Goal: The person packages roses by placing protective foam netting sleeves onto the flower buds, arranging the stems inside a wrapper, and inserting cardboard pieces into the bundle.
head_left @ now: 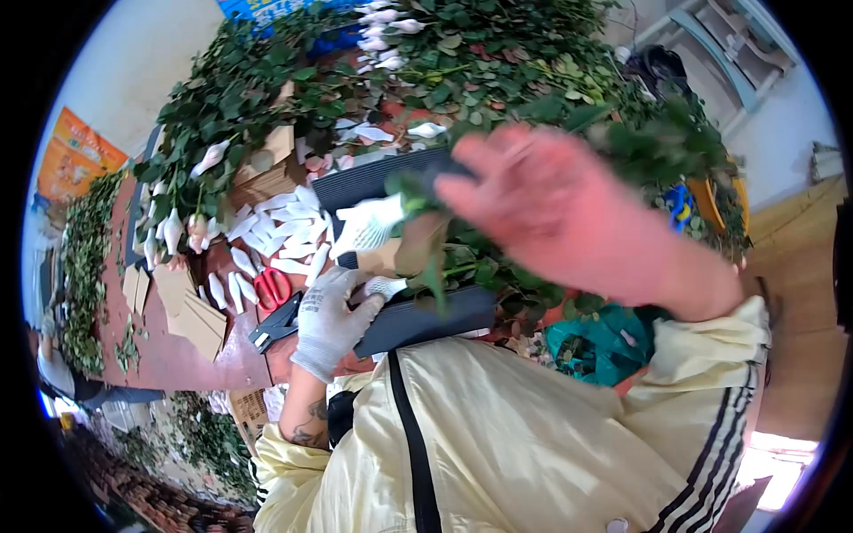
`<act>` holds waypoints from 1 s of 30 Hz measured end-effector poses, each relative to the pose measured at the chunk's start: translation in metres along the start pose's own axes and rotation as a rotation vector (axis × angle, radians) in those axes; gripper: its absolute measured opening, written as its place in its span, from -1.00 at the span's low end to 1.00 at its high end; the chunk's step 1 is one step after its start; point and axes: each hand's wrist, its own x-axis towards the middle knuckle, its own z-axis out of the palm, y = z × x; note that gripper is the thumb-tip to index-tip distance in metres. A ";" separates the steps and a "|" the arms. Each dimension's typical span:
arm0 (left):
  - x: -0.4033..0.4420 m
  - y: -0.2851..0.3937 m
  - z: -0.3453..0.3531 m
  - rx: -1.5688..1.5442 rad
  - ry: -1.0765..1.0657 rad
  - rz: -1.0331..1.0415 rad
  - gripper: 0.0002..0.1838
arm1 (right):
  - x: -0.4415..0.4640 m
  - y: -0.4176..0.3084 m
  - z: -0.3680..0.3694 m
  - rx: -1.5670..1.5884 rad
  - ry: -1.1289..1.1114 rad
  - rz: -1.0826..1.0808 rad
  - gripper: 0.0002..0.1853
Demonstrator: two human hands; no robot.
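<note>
The left hand [330,322], in a pale glove, is low over the table [147,342], close to its near edge. Its thumb and fingers are a little apart by the tip of the lower netted rose [385,287], but I cannot tell if they pinch it. The right hand [542,191] is bare and blurry, up over the middle of the table. Its thumb and fingers are apart, and I cannot tell if they touch any leaves. The table is red-brown, with a big heap of rose stems and leaves [506,67] along its far side. Next to the left hand are a black stapler [277,327] and red scissors [273,289]. Brown cardboard pieces [203,327] lie near the left end, and a pile of white net sleeves [283,233] is between them and the roses. A green plastic bag [609,342] is by the near edge on the right. An orange poster [80,158] hangs on the pale wall. The upper netted rose [369,224] lies sideways between two dark ribbed boards, with white mesh around its bud.
</note>
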 end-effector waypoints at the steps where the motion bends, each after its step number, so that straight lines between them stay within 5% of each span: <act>1: -0.003 0.003 -0.001 -0.053 0.008 -0.030 -0.73 | 0.007 -0.012 0.032 -0.115 -0.181 0.005 -0.56; 2: -0.006 0.004 -0.001 -0.083 0.020 -0.058 -0.71 | 0.008 -0.020 0.067 -0.235 -0.359 0.007 -0.57; 4: -0.013 -0.001 0.004 -0.102 0.075 -0.060 -0.70 | -0.020 -0.017 0.164 -0.069 0.036 -0.125 -0.55; 6: -0.016 0.000 0.004 -0.126 0.071 -0.106 -0.74 | -0.022 -0.018 0.183 0.005 -0.018 -0.103 -0.58; 8: -0.016 -0.002 0.003 -0.104 0.101 -0.061 -0.77 | -0.013 -0.019 0.174 0.081 -0.080 -0.068 -0.60; 10: -0.013 -0.005 0.002 -0.099 0.096 -0.046 -0.79 | -0.005 -0.019 0.135 0.086 -0.449 0.064 -0.51; 12: -0.009 -0.006 0.001 -0.070 0.054 0.048 -0.79 | -0.011 -0.023 0.128 -0.001 -0.240 0.036 -0.53; 16: -0.005 -0.005 0.000 -0.052 0.017 0.041 -0.76 | -0.017 -0.034 0.179 0.083 -0.532 0.098 -0.59; 19: 0.001 0.004 -0.012 0.078 -0.030 -0.004 -0.66 | -0.028 -0.024 0.190 0.014 -0.397 -0.031 -0.57; 22: 0.012 0.010 -0.015 0.201 0.070 0.110 -0.46 | -0.026 -0.022 0.171 0.185 -0.575 -0.022 -0.55; 24: 0.017 0.004 -0.013 0.196 0.015 0.239 -0.40 | -0.033 -0.025 0.168 -0.269 -0.375 -0.248 -0.56; 27: 0.020 0.000 -0.012 0.176 -0.065 0.188 -0.38 | 0.002 -0.029 0.124 0.018 -0.530 -0.032 -0.56; 28: 0.020 0.001 -0.012 0.183 -0.099 0.172 -0.38 | 0.004 -0.026 0.130 0.042 -0.084 -0.017 -0.53; 30: 0.020 0.002 -0.013 0.171 -0.111 0.150 -0.38 | 0.032 -0.016 0.144 0.144 -0.158 0.137 -0.48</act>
